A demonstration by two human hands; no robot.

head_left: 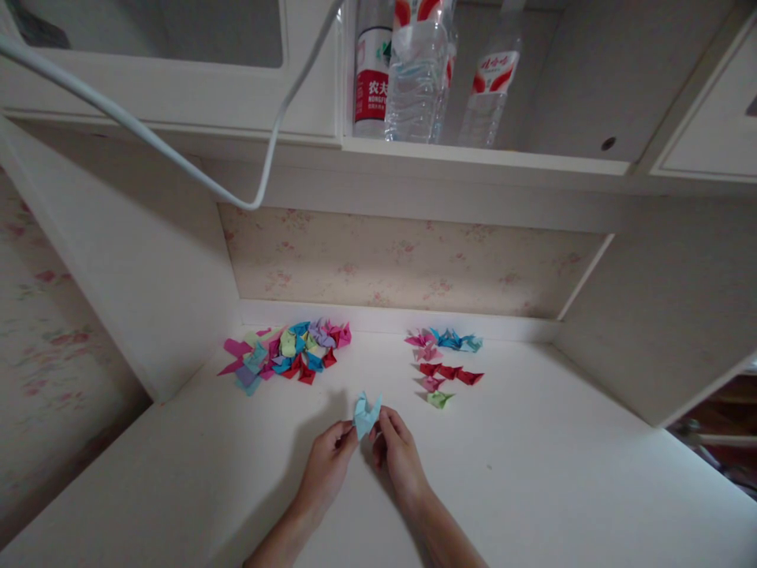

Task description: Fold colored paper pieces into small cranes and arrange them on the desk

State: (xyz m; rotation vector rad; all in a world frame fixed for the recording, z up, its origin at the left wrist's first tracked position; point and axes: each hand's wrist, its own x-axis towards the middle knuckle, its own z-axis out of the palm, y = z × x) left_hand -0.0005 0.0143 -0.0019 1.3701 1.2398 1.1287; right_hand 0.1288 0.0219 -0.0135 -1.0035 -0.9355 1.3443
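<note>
The left hand (pixel 330 457) and the right hand (pixel 399 450) each grasp the light-blue origami figure (pixel 365 416) between thumb and fingers, one at each side. The figure is held above the white surface (pixel 532 481), between the two hands. Beyond it, a multicolored origami pile (pixel 301 351) occupies the left; at right, a green origami piece (pixel 439 400) lies nearest, then a red origami row (pixel 451 373), then blue origami pieces (pixel 450 340). Plastic bottles (pixel 417 83) stand on the shelf (pixel 532 160) above.

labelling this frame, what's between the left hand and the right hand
A light blue folded paper sits between the left hand and the right hand, in the head view.
</note>
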